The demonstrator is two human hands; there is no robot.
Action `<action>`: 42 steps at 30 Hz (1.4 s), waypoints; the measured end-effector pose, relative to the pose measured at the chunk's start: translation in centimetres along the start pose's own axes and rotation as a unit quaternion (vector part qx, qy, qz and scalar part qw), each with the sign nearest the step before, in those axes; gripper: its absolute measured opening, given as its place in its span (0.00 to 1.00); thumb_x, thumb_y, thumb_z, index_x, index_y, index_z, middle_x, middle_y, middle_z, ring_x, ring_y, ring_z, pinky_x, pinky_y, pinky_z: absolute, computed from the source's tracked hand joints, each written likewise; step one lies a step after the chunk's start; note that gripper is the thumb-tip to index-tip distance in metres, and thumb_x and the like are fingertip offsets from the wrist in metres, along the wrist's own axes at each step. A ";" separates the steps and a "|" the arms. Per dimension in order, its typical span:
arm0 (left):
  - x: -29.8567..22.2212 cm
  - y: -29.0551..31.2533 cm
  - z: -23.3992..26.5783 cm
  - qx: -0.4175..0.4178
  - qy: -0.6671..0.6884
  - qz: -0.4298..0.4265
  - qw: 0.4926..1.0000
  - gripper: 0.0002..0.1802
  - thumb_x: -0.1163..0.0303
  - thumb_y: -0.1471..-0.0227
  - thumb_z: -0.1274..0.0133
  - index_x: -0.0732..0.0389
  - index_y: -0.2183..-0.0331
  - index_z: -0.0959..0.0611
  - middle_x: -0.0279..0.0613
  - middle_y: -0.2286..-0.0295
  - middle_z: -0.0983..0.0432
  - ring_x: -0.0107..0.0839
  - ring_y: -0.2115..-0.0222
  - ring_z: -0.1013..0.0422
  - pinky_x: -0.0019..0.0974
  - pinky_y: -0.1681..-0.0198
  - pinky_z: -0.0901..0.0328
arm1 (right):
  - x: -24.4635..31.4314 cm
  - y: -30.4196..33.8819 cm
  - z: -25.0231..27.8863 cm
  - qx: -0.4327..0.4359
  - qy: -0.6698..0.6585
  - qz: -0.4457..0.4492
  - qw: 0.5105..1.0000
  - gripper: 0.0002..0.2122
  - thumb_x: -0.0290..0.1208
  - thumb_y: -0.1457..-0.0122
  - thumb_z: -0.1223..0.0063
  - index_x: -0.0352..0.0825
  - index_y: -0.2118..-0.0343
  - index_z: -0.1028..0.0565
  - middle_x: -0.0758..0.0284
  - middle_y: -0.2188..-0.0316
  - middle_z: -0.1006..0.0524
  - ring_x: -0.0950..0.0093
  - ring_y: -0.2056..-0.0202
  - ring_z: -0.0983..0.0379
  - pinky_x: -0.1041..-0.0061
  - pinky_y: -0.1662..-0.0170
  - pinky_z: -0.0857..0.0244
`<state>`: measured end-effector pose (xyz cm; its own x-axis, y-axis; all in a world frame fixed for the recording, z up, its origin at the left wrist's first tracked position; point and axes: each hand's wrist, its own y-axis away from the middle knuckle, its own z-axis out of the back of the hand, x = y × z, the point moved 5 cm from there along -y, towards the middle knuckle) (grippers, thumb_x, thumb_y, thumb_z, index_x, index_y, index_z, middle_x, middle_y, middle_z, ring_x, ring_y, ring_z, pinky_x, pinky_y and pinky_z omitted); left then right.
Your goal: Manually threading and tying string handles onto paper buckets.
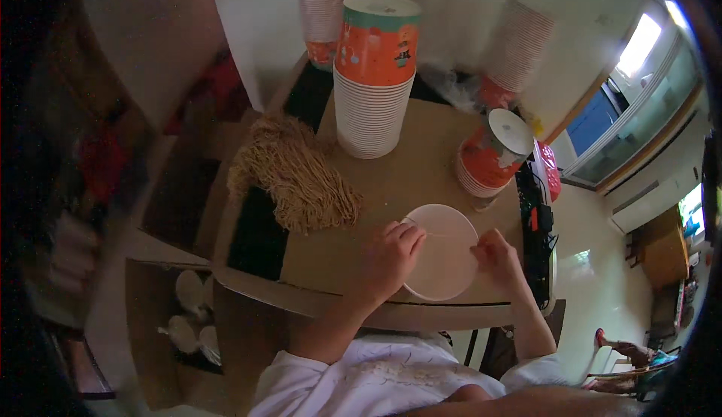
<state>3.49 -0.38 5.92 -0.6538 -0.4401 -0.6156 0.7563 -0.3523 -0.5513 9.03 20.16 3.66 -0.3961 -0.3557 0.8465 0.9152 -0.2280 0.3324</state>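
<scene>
White inside, the open tub (442, 270) sits near the table's (308, 263) front edge, between the left hand (396, 250), pinched closed on what looks like a thin strand (445, 234), and the right hand (498, 257), curled at the opposite rim, its hold unclear. Fitting the strand seems in hand, calling next for a steady rim; beyond are tan string (297, 180) and stacked tubs (374, 78).

A pale bowl (442, 266); tan strings (297, 180); orange-and-green patterned cups (374, 48) with white rims (372, 112); brown board (402, 184); white shirt (383, 372).
</scene>
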 end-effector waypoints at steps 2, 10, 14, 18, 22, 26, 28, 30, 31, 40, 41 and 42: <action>-0.3 0.4 -0.2 0.000 0.018 -0.014 1.000 0.05 0.75 0.59 0.48 0.62 0.73 0.25 0.44 0.73 0.27 0.41 0.71 0.31 0.39 0.67 0.36 | 2.6 1.3 1.6 -0.099 0.095 0.283 0.949 0.05 0.26 0.50 0.52 0.34 0.70 0.33 0.66 0.78 0.36 0.73 0.73 0.32 0.77 0.70 0.35; -2.9 1.1 -0.1 0.003 0.069 -0.041 0.997 0.08 0.75 0.58 0.48 0.63 0.70 0.24 0.44 0.71 0.28 0.42 0.68 0.31 0.38 0.64 0.36 | 7.6 1.2 -3.1 0.155 0.238 0.346 0.894 0.11 0.28 0.49 0.53 0.28 0.63 0.30 0.62 0.65 0.27 0.70 0.63 0.30 0.74 0.58 0.37; -4.1 1.7 0.7 -0.027 0.072 -0.054 0.996 0.07 0.76 0.60 0.48 0.62 0.72 0.24 0.43 0.72 0.30 0.40 0.70 0.32 0.37 0.66 0.36 | 5.9 -1.7 -3.2 0.269 -0.079 0.081 0.956 0.13 0.34 0.46 0.54 0.29 0.65 0.28 0.63 0.71 0.24 0.71 0.68 0.28 0.74 0.59 0.35; -6.6 1.4 1.0 0.002 0.017 -0.119 0.993 0.07 0.77 0.61 0.48 0.63 0.72 0.24 0.42 0.72 0.30 0.38 0.71 0.32 0.37 0.69 0.36 | 6.6 -2.2 -4.7 0.315 -0.010 0.117 0.942 0.14 0.36 0.44 0.57 0.28 0.72 0.26 0.67 0.76 0.26 0.79 0.70 0.30 0.81 0.62 0.37; -5.9 2.0 0.3 -0.010 0.033 -0.106 0.994 0.07 0.76 0.61 0.48 0.64 0.73 0.24 0.41 0.73 0.30 0.38 0.71 0.33 0.36 0.69 0.35 | 8.9 -1.9 -4.1 0.315 -0.160 0.073 0.933 0.08 0.31 0.46 0.54 0.32 0.74 0.28 0.67 0.75 0.27 0.78 0.73 0.31 0.80 0.68 0.35; -5.3 3.4 -1.0 0.076 0.023 -0.090 0.993 0.10 0.76 0.62 0.47 0.61 0.70 0.24 0.43 0.70 0.30 0.41 0.68 0.33 0.40 0.64 0.36 | 10.5 -2.3 -2.5 0.220 -0.216 0.054 0.950 0.08 0.32 0.45 0.55 0.32 0.69 0.30 0.65 0.75 0.27 0.75 0.72 0.29 0.78 0.68 0.32; -5.6 4.3 -1.7 0.137 -0.021 -0.088 0.986 0.11 0.76 0.62 0.47 0.60 0.70 0.24 0.43 0.70 0.30 0.41 0.68 0.33 0.41 0.64 0.36 | 11.5 -2.7 -2.2 0.190 -0.278 0.061 0.940 0.07 0.32 0.45 0.56 0.33 0.70 0.31 0.66 0.77 0.28 0.77 0.75 0.30 0.79 0.71 0.34; -7.5 5.0 -1.5 0.076 0.039 -0.199 0.976 0.12 0.75 0.67 0.50 0.61 0.71 0.27 0.40 0.73 0.33 0.38 0.71 0.34 0.39 0.67 0.37 | 12.2 -2.9 -1.7 0.159 -0.340 0.068 0.924 0.06 0.32 0.44 0.58 0.35 0.71 0.33 0.68 0.79 0.29 0.79 0.77 0.32 0.81 0.74 0.36; -7.6 5.5 -1.8 0.079 0.037 -0.198 0.976 0.12 0.75 0.67 0.50 0.61 0.71 0.27 0.40 0.73 0.33 0.38 0.71 0.34 0.39 0.67 0.37 | 12.7 -2.9 -1.4 0.155 -0.367 0.078 0.914 0.07 0.32 0.43 0.58 0.35 0.72 0.34 0.68 0.80 0.30 0.80 0.78 0.33 0.82 0.75 0.37; -8.1 6.9 -2.1 0.187 0.061 -0.163 0.967 0.13 0.74 0.63 0.48 0.63 0.68 0.24 0.45 0.70 0.29 0.44 0.70 0.33 0.45 0.66 0.37 | 11.7 -5.8 -1.5 0.194 -0.437 0.114 0.871 0.04 0.30 0.43 0.58 0.37 0.73 0.35 0.73 0.83 0.35 0.82 0.83 0.40 0.84 0.82 0.43; -8.0 7.2 -2.1 0.178 0.058 -0.169 0.968 0.14 0.74 0.63 0.48 0.63 0.67 0.24 0.45 0.69 0.29 0.44 0.68 0.33 0.44 0.65 0.36 | 11.5 -5.8 -1.6 0.181 -0.443 0.097 0.873 0.04 0.30 0.43 0.58 0.37 0.73 0.35 0.74 0.83 0.35 0.83 0.83 0.40 0.85 0.82 0.44; -8.1 7.4 -2.1 0.168 0.056 -0.176 0.968 0.15 0.74 0.63 0.48 0.63 0.67 0.24 0.45 0.69 0.29 0.44 0.67 0.33 0.43 0.64 0.36 | 11.6 -5.7 -1.6 0.183 -0.442 0.099 0.873 0.04 0.30 0.43 0.58 0.37 0.73 0.35 0.74 0.83 0.35 0.83 0.83 0.40 0.85 0.82 0.44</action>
<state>14.30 2.25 5.65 -0.8566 -0.1583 -0.4911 0.4399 -0.7217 -0.5345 -0.86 15.91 10.91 -0.1619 0.5198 0.8388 0.9860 0.1200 0.1160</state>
